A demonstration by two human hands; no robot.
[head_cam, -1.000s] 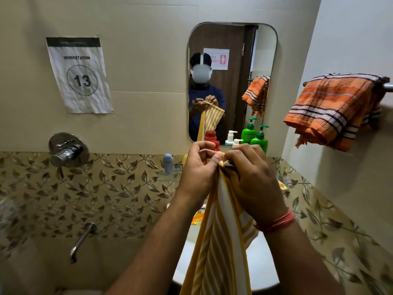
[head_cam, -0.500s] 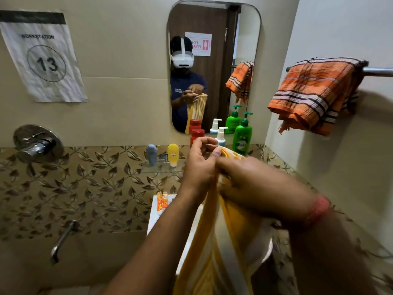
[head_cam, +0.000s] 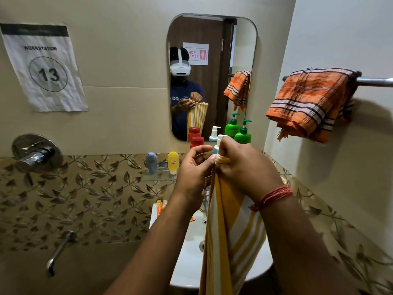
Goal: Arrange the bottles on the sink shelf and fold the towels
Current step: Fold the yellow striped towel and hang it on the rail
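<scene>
Since half a second ago, the right hand (head_cam: pixel 244 167) has risen beside the left hand (head_cam: pixel 196 171), both pinching the yellow-and-white striped cotton towel's (head_cam: pixel 225 231) top corners; matching edges evenly should give a neat fold.

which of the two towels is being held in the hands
The yellow striped towel, pinched at its top edge by the left hand and the right hand over the sink. The orange striped towel hangs on the wall rail, untouched.

head-worn view, facing mirror (head_cam: pixel 212 77), close
</scene>
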